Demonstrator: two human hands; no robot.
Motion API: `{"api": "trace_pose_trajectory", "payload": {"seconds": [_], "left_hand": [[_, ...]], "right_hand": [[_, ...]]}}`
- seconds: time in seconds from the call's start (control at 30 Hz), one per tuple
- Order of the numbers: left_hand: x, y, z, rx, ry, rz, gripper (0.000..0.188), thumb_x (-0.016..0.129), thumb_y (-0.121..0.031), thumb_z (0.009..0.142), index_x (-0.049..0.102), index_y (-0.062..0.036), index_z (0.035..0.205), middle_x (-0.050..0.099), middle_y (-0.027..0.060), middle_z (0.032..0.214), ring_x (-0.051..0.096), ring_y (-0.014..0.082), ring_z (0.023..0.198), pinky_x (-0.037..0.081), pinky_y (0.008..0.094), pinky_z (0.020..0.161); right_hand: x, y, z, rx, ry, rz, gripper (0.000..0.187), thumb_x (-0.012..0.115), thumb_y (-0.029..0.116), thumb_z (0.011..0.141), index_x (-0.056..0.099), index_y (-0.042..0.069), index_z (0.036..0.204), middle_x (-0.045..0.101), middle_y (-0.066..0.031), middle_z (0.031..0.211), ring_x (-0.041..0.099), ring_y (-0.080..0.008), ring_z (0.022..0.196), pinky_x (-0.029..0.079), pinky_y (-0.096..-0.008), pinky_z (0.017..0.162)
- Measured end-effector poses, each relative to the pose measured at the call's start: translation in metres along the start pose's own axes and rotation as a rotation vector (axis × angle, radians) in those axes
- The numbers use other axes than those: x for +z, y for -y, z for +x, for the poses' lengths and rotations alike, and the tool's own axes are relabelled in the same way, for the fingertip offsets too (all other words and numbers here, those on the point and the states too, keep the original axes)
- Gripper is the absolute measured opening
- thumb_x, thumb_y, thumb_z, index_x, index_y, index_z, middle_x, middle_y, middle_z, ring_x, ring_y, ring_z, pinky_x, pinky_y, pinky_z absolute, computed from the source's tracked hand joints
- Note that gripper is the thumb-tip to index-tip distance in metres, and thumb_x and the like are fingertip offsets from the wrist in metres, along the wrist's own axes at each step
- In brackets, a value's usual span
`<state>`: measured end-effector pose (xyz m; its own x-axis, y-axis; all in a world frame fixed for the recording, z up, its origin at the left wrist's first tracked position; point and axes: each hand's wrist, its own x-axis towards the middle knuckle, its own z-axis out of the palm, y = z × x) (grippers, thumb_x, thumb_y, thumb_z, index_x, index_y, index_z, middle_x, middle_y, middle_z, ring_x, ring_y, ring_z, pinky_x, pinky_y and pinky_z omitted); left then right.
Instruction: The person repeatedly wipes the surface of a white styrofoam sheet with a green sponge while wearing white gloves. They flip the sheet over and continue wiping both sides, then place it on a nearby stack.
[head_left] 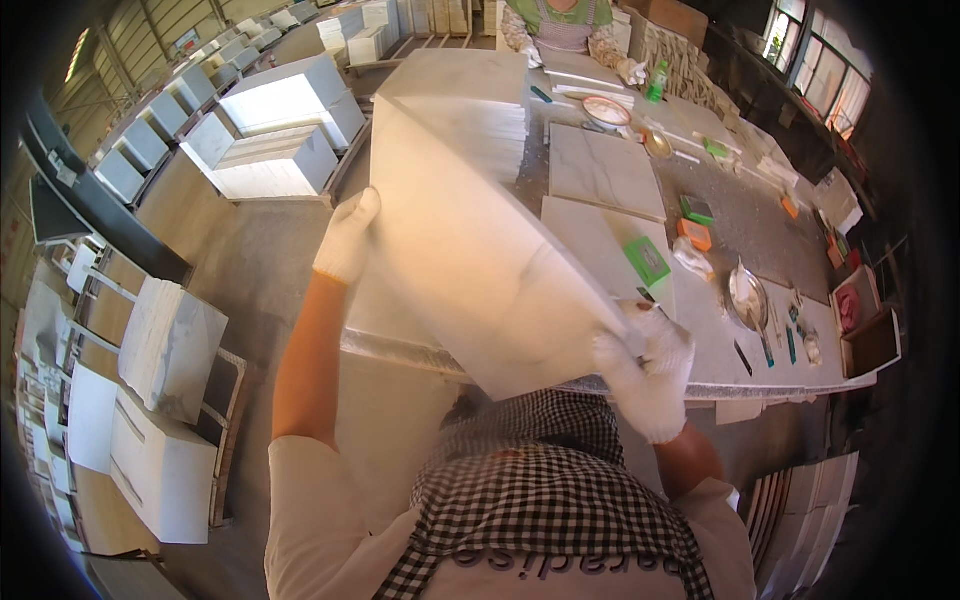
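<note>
A white marble tile (pixel 470 240) with faint grey veins is held up, tilted, in front of my body. Wrapped in a white knit glove, my left hand (pixel 348 238) is closed on its left edge, thumb on the front face. My right hand (pixel 650 370), gloved too, grips the lower right corner. The tile's lower corner reaches past the table edge toward my checkered apron (pixel 540 470). Behind the raised tile rises a stack of similar tiles (pixel 510 90). One flat tile (pixel 575 225) on the table is partly covered by the held one.
On the worktable (pixel 745 240) lie a green block (pixel 647 261), an orange block (pixel 693 235), a metal bowl (pixel 747 295) and small tools. Across it stands another person (pixel 563 25) with tiles. Stacked slabs (pixel 172 345) sit on pallets at left; more slabs (pixel 805 525) lean at lower right.
</note>
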<state>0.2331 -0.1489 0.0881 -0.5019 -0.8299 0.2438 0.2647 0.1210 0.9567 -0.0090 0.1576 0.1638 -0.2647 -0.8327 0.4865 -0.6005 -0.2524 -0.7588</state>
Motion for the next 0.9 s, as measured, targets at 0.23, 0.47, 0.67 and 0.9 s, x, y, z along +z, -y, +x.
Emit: {"api": "trace_pose_trajectory", "payload": {"seconds": [0.23, 0.47, 0.67, 0.9], "left_hand": [[-0.043, 0.043, 0.019, -0.053, -0.014, -0.018, 0.057, 0.048, -0.044, 0.107, 0.059, 0.0052, 0.134, 0.066, 0.0114, 0.129, 0.060, 0.0195, 0.117, 0.044, 0.0347, 0.104], [-0.087, 0.094, 0.023, -0.088, -0.146, -0.005, 0.058, 0.059, -0.048, 0.101, 0.056, 0.0046, 0.126, 0.063, 0.0105, 0.120, 0.058, 0.0237, 0.113, 0.046, 0.0380, 0.100], [-0.077, 0.096, 0.002, -0.051, -0.154, -0.126, 0.050, 0.061, -0.049, 0.098, 0.061, 0.0002, 0.106, 0.065, 0.0106, 0.099, 0.061, 0.0208, 0.092, 0.050, 0.0358, 0.085], [-0.067, 0.074, -0.010, -0.027, -0.133, 0.339, 0.052, 0.053, -0.049, 0.098, 0.063, -0.0006, 0.116, 0.066, 0.0088, 0.105, 0.060, 0.0217, 0.097, 0.047, 0.0350, 0.091]], "right_hand": [[0.044, 0.020, 0.008, -0.007, 0.089, 0.044, 0.025, 0.075, 0.020, 0.090, 0.071, 0.003, 0.109, 0.071, -0.0112, 0.086, 0.070, -0.0229, 0.069, 0.054, -0.0315, 0.066], [0.069, 0.020, 0.015, -0.177, 0.157, -0.063, 0.027, 0.079, 0.017, 0.083, 0.072, 0.000, 0.102, 0.068, -0.0111, 0.074, 0.066, -0.0210, 0.060, 0.052, -0.0315, 0.058], [0.086, 0.019, 0.009, -0.216, 0.320, -0.066, 0.030, 0.082, 0.021, 0.081, 0.070, -0.001, 0.097, 0.069, -0.0107, 0.073, 0.065, -0.0248, 0.055, 0.050, -0.0329, 0.051], [0.098, 0.033, 0.018, -0.410, 0.243, -0.121, 0.035, 0.075, 0.039, 0.085, 0.062, 0.007, 0.078, 0.060, -0.0053, 0.058, 0.061, -0.0241, 0.050, 0.047, -0.0365, 0.047]]}}
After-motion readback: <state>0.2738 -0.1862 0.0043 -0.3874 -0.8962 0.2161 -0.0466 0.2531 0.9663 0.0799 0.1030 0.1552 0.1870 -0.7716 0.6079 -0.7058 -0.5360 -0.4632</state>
